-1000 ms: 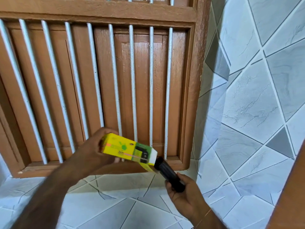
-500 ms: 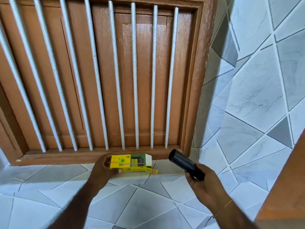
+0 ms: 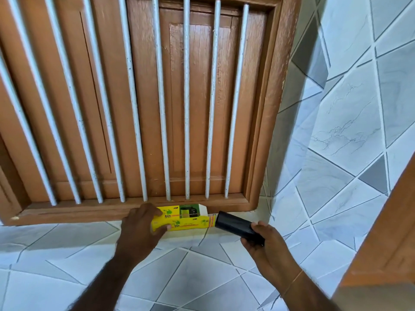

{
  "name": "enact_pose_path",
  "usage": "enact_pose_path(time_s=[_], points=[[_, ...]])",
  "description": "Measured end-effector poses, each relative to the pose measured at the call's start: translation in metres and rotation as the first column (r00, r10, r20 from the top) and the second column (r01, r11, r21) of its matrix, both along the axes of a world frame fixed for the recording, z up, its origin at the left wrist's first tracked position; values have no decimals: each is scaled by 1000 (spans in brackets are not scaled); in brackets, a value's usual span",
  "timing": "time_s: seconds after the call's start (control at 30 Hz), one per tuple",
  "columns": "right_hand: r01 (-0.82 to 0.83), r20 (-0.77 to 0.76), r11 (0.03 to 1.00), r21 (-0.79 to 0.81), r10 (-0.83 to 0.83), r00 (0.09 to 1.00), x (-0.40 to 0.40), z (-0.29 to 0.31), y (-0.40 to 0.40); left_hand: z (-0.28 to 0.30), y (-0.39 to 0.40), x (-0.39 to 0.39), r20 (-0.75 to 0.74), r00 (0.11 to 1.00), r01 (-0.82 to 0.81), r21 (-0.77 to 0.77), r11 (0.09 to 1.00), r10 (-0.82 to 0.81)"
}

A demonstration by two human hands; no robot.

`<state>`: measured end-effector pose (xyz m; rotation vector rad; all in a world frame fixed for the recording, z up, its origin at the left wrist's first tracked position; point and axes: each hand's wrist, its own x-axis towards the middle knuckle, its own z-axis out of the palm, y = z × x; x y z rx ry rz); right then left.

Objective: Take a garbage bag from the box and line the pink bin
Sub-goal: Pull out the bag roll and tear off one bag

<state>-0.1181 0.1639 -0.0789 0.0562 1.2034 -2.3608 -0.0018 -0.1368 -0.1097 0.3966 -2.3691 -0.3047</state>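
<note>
A yellow and green garbage bag box [image 3: 184, 218] lies on its side on the tiled ledge [image 3: 67, 239] just below the wooden window sill. My left hand [image 3: 140, 227] grips its left end, thumb and fingers curled round it. The box's right flap is open. Just to the right, my right hand [image 3: 261, 241] holds a black roll of garbage bags [image 3: 235, 225], tilted, with its free end close to the box's open end. The pink bin is not in view.
A brown wooden window frame [image 3: 267, 122] with white vertical bars [image 3: 186, 108] fills the upper view. Grey and white tiles cover the wall at right. A brown wooden edge [image 3: 386, 243] stands at the lower right.
My left hand lowered the box from the air to the ledge under the sill. The black roll came fully out of the box and now sits apart from it in my right hand.
</note>
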Motion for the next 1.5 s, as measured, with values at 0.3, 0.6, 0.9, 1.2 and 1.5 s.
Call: enact_pose_path(time_s=[0.3,0.6,0.9,1.2,1.5], points=[[-30,-55,998,46,33,998,9,0,-14,13,16,-6,14,998,-53,-162,985,56],[-174,-292,984,42,178,940,32,28,-15,68,116,-7,111,792,391,663,638,-600],[-282,-263,957,-64,256,930,69,21,2,69,186,14,-173,950,291,792,537,-259],[-430,-67,893,-132,425,903,62,10,76,69,259,28,-110,962,223,841,493,-248],[-439,67,830,-346,488,870,73,2,97,64,282,35,-105,990,54,895,442,91]])
